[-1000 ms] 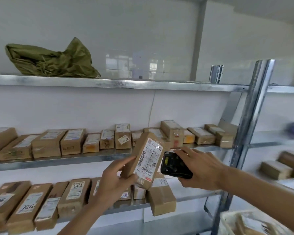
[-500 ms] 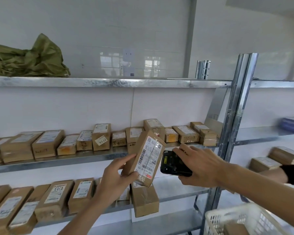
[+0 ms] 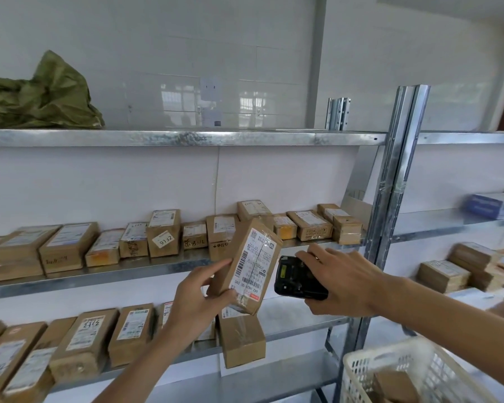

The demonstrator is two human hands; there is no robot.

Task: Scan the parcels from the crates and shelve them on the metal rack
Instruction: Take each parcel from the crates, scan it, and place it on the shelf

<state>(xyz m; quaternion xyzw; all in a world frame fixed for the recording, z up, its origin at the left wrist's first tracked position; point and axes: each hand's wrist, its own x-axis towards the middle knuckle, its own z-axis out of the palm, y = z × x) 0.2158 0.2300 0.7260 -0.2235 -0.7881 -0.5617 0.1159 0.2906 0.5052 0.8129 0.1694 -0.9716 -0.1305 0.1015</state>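
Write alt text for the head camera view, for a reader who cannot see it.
A person's left hand holds a brown parcel label-out while the right hand aims a black handheld scanner at it. Behind stands a metal rack lined with more labelled parcels; a white crate sits at lower right.

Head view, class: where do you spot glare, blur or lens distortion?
Head view: window glare on the wall tiles; the rack's upright leans from wide-angle distortion; the blue box at right is blurred; the held parcel label is sharp.
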